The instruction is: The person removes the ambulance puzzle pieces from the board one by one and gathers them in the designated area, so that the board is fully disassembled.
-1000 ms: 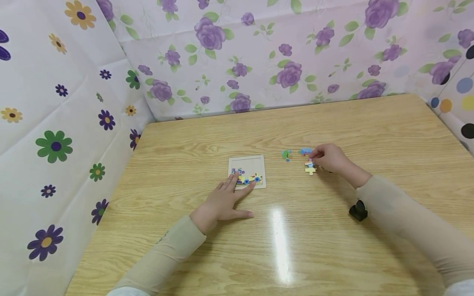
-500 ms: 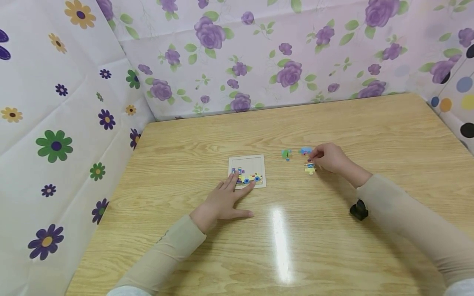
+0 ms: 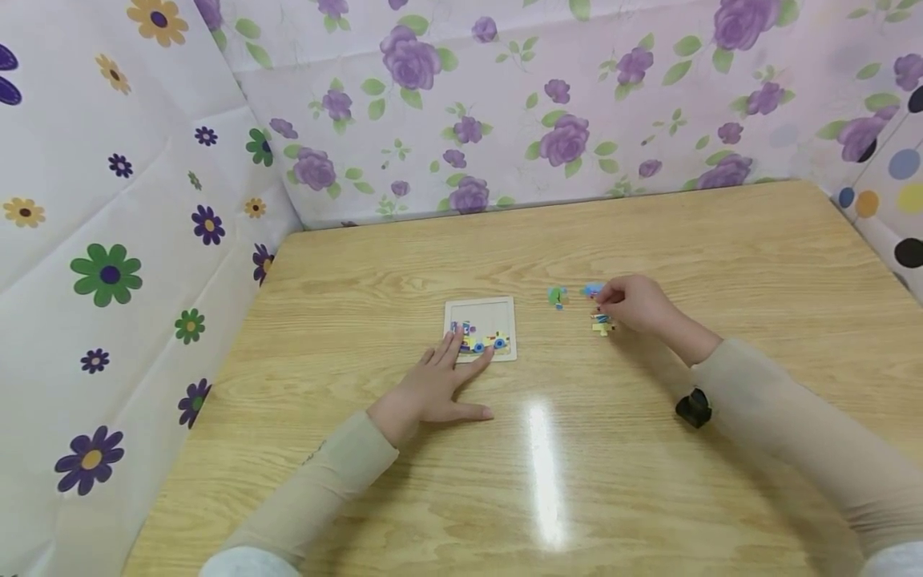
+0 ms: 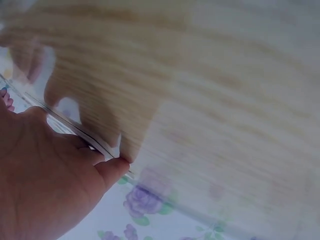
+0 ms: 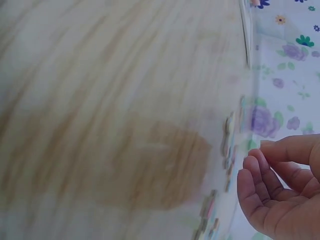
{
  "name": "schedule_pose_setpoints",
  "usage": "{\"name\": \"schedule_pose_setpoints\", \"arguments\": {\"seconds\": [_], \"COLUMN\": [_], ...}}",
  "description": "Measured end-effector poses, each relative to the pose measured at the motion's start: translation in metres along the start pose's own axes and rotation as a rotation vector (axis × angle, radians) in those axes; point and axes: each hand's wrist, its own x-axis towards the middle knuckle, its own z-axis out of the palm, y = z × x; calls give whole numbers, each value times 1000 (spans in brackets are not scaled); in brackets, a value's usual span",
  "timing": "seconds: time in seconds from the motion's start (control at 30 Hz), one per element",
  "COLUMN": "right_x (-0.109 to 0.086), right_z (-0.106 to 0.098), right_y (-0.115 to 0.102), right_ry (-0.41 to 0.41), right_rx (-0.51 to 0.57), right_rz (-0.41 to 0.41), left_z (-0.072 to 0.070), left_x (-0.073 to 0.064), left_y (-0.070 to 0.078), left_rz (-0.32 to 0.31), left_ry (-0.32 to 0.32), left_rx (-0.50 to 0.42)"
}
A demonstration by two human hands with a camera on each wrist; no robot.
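Observation:
My left hand point(image 3: 431, 391) rests spread on the table, its fingertips over the lower edge of a small square puzzle tray point(image 3: 509, 312). Inside the tray's lower part lie assembled pieces point(image 3: 497, 342) with a yellow body and blue wheels; my fingers partly cover them. To the right, my right hand point(image 3: 638, 304) brings thumb and fingertips together just above loose puzzle pieces, among them a yellow one point(image 3: 601, 328) and a blue one point(image 3: 593, 289). In the right wrist view the thumb and fingers point(image 5: 257, 167) are curled; I cannot tell whether a piece is between them.
A green puzzle piece point(image 3: 558, 297) lies between the tray and my right hand. The wooden table point(image 3: 404, 264) meets a flowered cloth point(image 3: 519, 112) at the back. A black clip-like device point(image 3: 695, 408) sits by the right sleeve.
My right fingertips have shifted slightly left over the loose pieces. The left hand stays on the tray, and the head view has tilted a little.

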Motion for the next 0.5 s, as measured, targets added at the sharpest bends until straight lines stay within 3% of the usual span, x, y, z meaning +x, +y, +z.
{"name": "schedule_pose_setpoints", "arguments": {"seconds": [0.5], "right_x": [10], "right_z": [17], "right_y": [-31], "right_ry": [-1], "right_rx": [37], "right_rz": [-91], "left_z": [-4], "left_x": [-10], "left_y": [7], "left_rz": [34], "left_ry": [36], "left_rx": [16]}}
